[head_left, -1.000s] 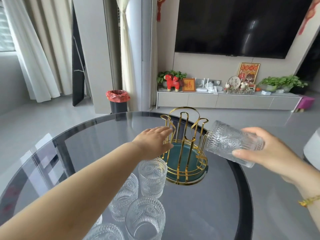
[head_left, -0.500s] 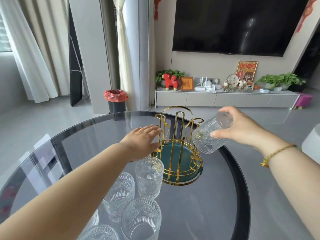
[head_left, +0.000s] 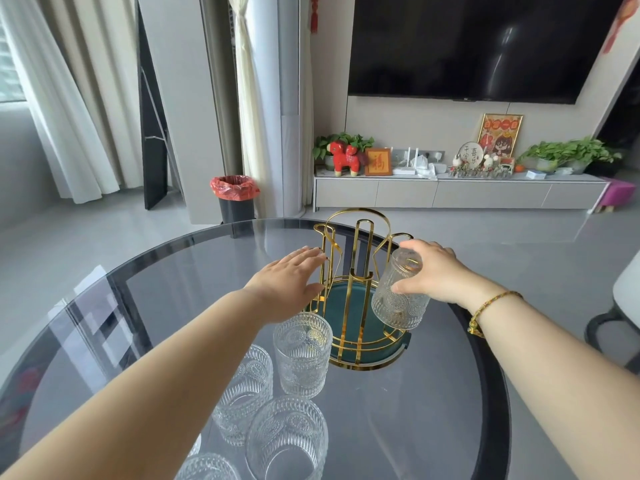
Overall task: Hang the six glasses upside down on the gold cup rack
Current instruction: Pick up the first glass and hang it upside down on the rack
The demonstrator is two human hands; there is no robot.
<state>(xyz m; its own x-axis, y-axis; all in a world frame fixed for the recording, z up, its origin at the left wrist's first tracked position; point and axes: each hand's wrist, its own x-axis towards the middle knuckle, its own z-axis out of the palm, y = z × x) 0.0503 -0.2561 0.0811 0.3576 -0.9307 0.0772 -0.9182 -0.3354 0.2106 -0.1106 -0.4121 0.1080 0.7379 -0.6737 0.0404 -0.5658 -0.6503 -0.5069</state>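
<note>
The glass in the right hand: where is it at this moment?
In the head view, the glass is mouth-down in the right hand, over a prong on the right side of the gold rack, right of centre.

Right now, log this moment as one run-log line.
right hand: lowering upside-down clear embossed glass onto gold wire cup rack | left hand: flat against rack | rest: upright glasses on round glass table

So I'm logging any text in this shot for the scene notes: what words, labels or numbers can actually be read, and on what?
"福" in gold on the small orange-red plaque on the TV console.
"平安" and "喜乐" on the round white ornament; small, so this reading is unsure.
Framed cartoon picture: red characters along its top, too blurred to read.
Glasses, gold cup rack, television: no readable text.
</note>
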